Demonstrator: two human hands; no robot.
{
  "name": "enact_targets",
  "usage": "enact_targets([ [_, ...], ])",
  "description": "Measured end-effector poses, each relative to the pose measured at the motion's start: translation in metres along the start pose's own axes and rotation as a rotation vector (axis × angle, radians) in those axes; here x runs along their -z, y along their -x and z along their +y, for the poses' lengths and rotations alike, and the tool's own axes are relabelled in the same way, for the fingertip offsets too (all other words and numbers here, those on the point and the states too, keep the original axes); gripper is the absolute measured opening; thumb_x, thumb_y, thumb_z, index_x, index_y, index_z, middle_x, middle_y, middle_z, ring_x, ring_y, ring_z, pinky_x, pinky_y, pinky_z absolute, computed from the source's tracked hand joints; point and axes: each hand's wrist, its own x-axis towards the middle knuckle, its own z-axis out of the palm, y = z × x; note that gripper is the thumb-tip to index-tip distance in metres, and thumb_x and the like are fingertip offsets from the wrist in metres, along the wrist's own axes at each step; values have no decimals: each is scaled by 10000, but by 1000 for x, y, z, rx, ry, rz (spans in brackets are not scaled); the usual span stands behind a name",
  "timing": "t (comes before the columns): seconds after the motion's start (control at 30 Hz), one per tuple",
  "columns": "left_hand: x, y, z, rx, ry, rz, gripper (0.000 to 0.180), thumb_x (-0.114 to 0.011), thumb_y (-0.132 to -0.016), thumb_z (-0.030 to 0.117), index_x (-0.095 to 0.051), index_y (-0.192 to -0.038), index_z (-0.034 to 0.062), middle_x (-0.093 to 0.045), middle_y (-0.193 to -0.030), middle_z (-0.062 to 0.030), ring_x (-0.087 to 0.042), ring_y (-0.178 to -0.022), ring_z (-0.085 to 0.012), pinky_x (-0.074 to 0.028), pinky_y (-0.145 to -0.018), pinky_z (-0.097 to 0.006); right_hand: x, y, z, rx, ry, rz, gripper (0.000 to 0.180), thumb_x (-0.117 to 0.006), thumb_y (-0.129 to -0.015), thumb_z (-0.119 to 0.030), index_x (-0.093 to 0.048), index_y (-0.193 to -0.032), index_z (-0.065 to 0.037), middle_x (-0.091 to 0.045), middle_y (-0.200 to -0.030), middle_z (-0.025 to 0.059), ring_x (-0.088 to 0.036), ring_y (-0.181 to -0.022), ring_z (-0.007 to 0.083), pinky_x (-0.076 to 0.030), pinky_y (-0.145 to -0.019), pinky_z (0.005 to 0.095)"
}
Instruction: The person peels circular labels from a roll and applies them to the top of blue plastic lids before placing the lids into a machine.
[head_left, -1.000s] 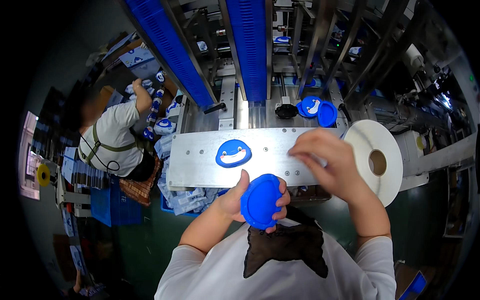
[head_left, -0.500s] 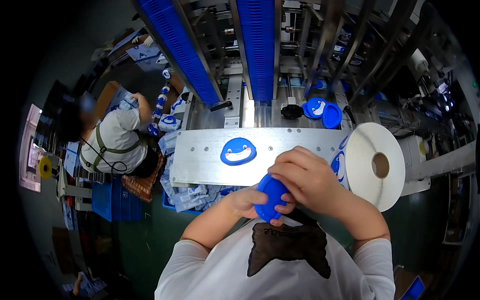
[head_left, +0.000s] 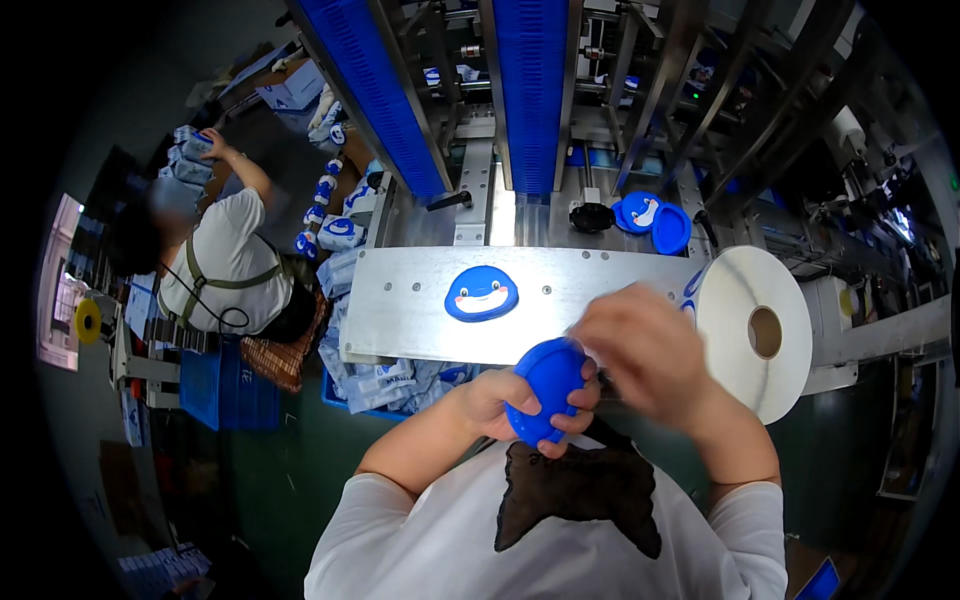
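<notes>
Left hand grasps a blue plastic oval lid close to the body, apparently to steady it; right hand blurred by its edge, grip unclear. Blue-and-white smiling-face piece beyond, on silver metal plate, seemingly for easy reach.

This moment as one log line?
left fingers: hold blue oval piece; right fingers: blurred, close by, contact unclear; metal plate: bears smiling blue piece

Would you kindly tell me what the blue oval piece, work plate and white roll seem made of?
Blue oval piece: probably smooth plastic, rim looks moulded. Work plate: likely metal, silvery sheen. White roll: perhaps matte paper, wound on a brown core.
</notes>
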Motion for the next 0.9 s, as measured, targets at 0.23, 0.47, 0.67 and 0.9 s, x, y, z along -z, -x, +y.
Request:
enact_targets([
  [0.23, -6, -4, 5, 21, 39, -37, 547, -571, -680, 9, -439, -1202, 104, -437, -1009, -79, -438, -831, -201, -435, -616, -348, -6, -3, -3, -52, -21, 0, 363, -724, -578, -51, -626, -927, -50, -609, -895, 84, -597, -802, 275, -517, -679, 344],
  [0.47, -1, -1, 6, 1, -60, -25, 531, -605, -766, 88, -412, -1261, 113, -437, -1034, -76, -445, -845, -201, -440, -606, -333, -6, -11, -13, 20, -125, -48, 285, -721, -638, -22, -633, -909, -35, -618, -894, 90, -599, -782, 280, -515, -688, 366],
  [0.67, -1, -5, 4, -83, 7, -59, 714, -471, -833, 677, -445, -1266, 109, -487, -1104, -114, -475, -860, -240, -453, -577, -322, -5, -8, -4, -158, -86, 63, 171, -680, -732, -31, -641, -898, -24, -621, -875, 108, -605, -782, 295, -514, -682, 365],
  [0.9, 5, -9, 0, -59, 49, -42, 896, -259, -743, 867, -459, -1257, 161, -492, -1107, -71, -441, -857, -222, -428, -551, -311, -13, -11, -8, -69, -43, 6, 207, -693, -698, 27, -659, -893, -33, -626, -858, 110, -607, -751, 269, -501, -651, 349],
])
